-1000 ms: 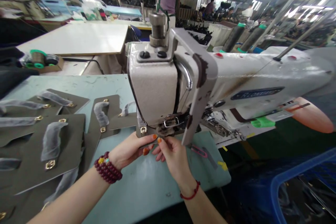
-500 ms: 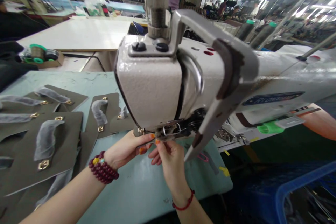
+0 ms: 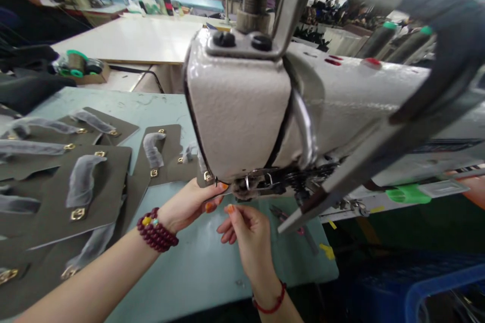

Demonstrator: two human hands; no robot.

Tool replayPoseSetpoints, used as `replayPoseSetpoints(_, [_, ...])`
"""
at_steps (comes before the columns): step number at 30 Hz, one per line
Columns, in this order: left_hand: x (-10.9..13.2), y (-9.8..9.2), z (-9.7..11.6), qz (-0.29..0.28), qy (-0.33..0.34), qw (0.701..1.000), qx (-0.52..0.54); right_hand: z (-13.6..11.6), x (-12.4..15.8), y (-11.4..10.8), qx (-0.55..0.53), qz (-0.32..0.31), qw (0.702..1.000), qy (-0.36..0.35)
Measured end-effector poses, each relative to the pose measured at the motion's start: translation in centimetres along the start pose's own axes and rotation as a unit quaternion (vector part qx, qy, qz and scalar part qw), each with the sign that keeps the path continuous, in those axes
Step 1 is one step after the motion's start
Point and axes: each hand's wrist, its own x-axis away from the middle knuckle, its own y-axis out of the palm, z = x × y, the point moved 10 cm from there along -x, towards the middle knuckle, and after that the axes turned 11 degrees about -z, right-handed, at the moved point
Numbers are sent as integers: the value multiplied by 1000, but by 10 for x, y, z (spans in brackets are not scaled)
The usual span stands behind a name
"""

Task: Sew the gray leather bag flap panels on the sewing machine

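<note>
My left hand (image 3: pixel 197 204) pinches the edge of a dark grey panel (image 3: pixel 200 174) between thumb and fingers. The panel bears a gold buckle (image 3: pixel 207 176) and a plastic-wrapped strap, and is mostly hidden behind the head of the sewing machine (image 3: pixel 238 106). Just right of it, below the machine's presser area, is my right hand (image 3: pixel 248 229). Its thumb and fingertips are closed together, apart from the panel's edge; anything between them is too small to make out. A pair of snips (image 3: pixel 280 213) lies on the table beyond my right hand.
Several grey panels (image 3: pixel 108 181) with wrapped straps and gold buckles overlap on the light blue table (image 3: pixel 182 282) at left. A box of thread spools (image 3: pixel 89 74) stands behind. A blue basket (image 3: pixel 413 287) is at lower right. The machine's bent metal bar (image 3: pixel 352 161) juts toward me.
My right hand has drawn slightly down and away from the panel's edge. My left hand keeps its hold. The view has shifted, bringing the machine head closer.
</note>
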Motion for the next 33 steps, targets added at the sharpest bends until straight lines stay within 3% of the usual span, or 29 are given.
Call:
replayPoseSetpoints(10, [13, -1, -11, 83, 43, 996, 7, -1, 8, -1, -11, -28, 999, -12])
replayPoseSetpoints(15, [17, 2, -24, 119, 75, 989, 49, 0, 13, -7, -25, -29, 999, -13])
replayPoseSetpoints(19, [24, 7, -33, 182, 122, 969, 109, 0, 15, -12, -35, -30, 999, -11])
replayPoseSetpoints(26, [26, 49, -61, 198, 99, 956, 193, 3, 16, -28, -43, -19, 999, -20])
replayPoseSetpoints(33, [26, 64, -78, 273, 119, 925, 235, -6, 21, -47, 7, 17, 999, -48])
